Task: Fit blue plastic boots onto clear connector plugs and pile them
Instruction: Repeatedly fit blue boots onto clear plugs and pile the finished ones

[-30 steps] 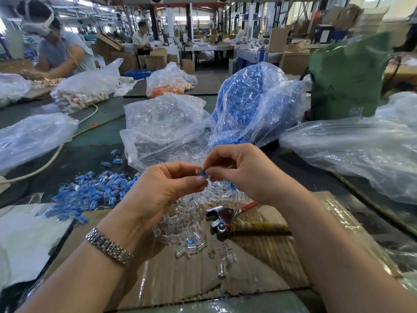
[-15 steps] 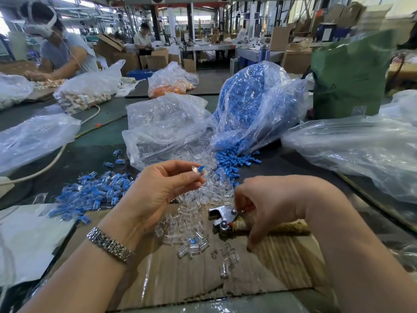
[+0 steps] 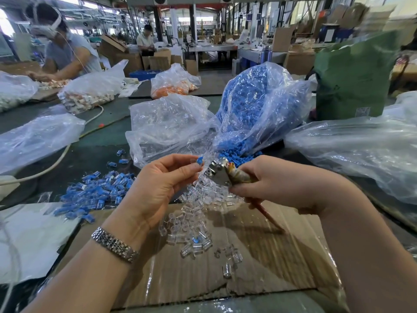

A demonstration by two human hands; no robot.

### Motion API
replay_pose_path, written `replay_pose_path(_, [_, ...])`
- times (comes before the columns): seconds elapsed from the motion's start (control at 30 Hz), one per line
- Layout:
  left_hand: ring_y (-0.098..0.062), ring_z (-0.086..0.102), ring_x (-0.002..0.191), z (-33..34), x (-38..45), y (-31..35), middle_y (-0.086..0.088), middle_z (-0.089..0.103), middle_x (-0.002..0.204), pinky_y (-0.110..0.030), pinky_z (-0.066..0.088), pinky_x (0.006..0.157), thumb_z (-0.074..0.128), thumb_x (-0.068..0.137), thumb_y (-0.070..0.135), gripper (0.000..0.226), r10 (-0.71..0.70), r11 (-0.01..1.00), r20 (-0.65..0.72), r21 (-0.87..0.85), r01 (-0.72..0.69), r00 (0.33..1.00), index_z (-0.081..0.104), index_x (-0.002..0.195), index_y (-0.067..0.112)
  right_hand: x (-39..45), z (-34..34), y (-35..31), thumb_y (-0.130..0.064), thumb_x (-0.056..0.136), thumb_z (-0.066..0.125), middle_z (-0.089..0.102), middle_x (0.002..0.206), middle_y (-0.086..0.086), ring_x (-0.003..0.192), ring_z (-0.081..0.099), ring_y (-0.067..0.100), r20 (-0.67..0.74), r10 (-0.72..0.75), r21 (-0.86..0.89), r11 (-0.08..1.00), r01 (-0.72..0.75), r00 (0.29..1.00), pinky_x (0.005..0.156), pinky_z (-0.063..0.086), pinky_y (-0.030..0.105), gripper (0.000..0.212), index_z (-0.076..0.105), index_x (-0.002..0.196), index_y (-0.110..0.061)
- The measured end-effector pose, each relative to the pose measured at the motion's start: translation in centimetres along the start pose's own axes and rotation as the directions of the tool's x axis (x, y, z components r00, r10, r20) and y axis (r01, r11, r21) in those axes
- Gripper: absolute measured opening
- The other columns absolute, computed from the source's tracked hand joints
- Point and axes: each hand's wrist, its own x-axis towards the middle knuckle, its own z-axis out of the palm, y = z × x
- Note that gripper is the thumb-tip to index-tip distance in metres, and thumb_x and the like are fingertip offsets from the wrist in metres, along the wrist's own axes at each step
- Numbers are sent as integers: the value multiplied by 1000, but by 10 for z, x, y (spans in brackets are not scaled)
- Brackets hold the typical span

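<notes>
My left hand (image 3: 162,179) pinches a clear connector plug with a blue boot (image 3: 199,160) between thumb and fingertips, raised above the table. My right hand (image 3: 279,179) grips a pair of pliers (image 3: 220,171), its metal jaws pointing left, close to the plug. Below both hands lies a heap of loose clear plugs (image 3: 198,220) on a taped cardboard sheet (image 3: 259,263). A pile of plugs fitted with blue boots (image 3: 97,195) lies to the left. Loose blue boots (image 3: 237,152) spill from a clear bag of blue boots (image 3: 257,105).
A bag of clear plugs (image 3: 167,125) stands behind my hands. Other plastic bags (image 3: 352,150) lie right and left, and a green bag (image 3: 354,77) is at the back right. A white cable (image 3: 56,159) crosses the left. Two people work at far benches.
My right hand let go of the plug, dropped to the pliers on the cardboard, gripped them and lifted them to the plug in my left hand.
</notes>
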Motion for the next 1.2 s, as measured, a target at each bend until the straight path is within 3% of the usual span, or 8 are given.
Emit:
replay_pose_path(0.1, [-18, 72, 94, 5, -2, 2, -10, 77, 105, -29, 60, 90, 87, 56, 23, 38, 35, 999, 4, 34, -35, 999, 82, 93, 16, 4, 3, 0, -31, 100, 61, 72, 84, 15, 80, 74, 27, -1, 21, 139, 990, -21, 1000, 82, 61, 46, 34, 59, 88, 1])
replay_pose_path(0.23, [-19, 69, 94, 10, -5, 3, -10, 77, 101, -32, 56, 97, 86, 55, 25, 36, 80, 995, 9, 59, -81, 997, 82, 90, 18, 8, 8, -3, -29, 101, 60, 70, 84, 15, 84, 74, 29, 10, 36, 208, 977, -37, 999, 81, 62, 49, 34, 57, 91, 4])
replay_pose_path(0.5, [-15, 73, 100, 13, -7, 1, -6, 78, 104, -19, 56, 84, 78, 72, 18, 20, 194, 958, 42, 207, -198, 980, 81, 92, 21, 10, 15, -7, -31, 103, 56, 71, 97, 20, 87, 74, 33, 23, 58, 242, 968, -62, 998, 80, 61, 51, 33, 57, 97, 2])
replay_pose_path(0.67, [-16, 74, 96, 12, -7, -2, -4, 79, 98, -17, 55, 81, 78, 73, 18, 19, 242, 935, 35, 260, -242, 970, 81, 91, 22, 13, 21, -6, -51, 102, 48, 73, 78, 15, 66, 73, 33, 46, 49, 263, 963, -60, 998, 59, 59, 32, 48, 54, 88, -6])
replay_pose_path(0.83, [-18, 75, 95, 10, -3, -5, -5, 79, 97, -19, 57, 81, 78, 73, 17, 19, 256, 927, -12, 286, -242, 967, 81, 91, 21, 21, 27, -4, -63, 96, 48, 59, 64, 12, 51, 61, 31, 5, 27, 299, 954, -28, 1000, 55, 59, 44, 61, 53, 84, -4])
replay_pose_path(1.03, [-13, 75, 90, 9, -3, -3, -3, 79, 94, -16, 55, 76, 78, 73, 17, 17, 270, 913, -7, 320, -254, 963, 81, 90, 19, 16, 24, -6, -77, 83, 39, 69, 67, 10, 55, 70, 28, -21, 17, 231, 973, -12, 1000, 51, 52, 29, 78, 55, 93, -2])
replay_pose_path(1.13, [-11, 74, 91, 0, -1, 4, 0, 79, 96, -17, 56, 80, 80, 78, 13, 18, 289, 892, -48, 376, -251, 956, 79, 94, 21, 8, 15, -5, -72, 89, 45, 72, 78, 8, 65, 71, 23, -15, 16, 93, 996, -14, 1000, 62, 54, 34, 63, 56, 89, -10])
replay_pose_path(1.2, [-4, 72, 87, -13, 2, 11, 7, 78, 93, -13, 55, 77, 79, 83, 8, 21, 338, 827, -120, 511, -234, 933, 77, 97, 25, 3, 10, -1, -63, 91, 58, 68, 75, 1, 59, 60, 11, -23, 18, -71, 997, -20, 1000, 60, 45, 30, 46, 58, 84, -18])
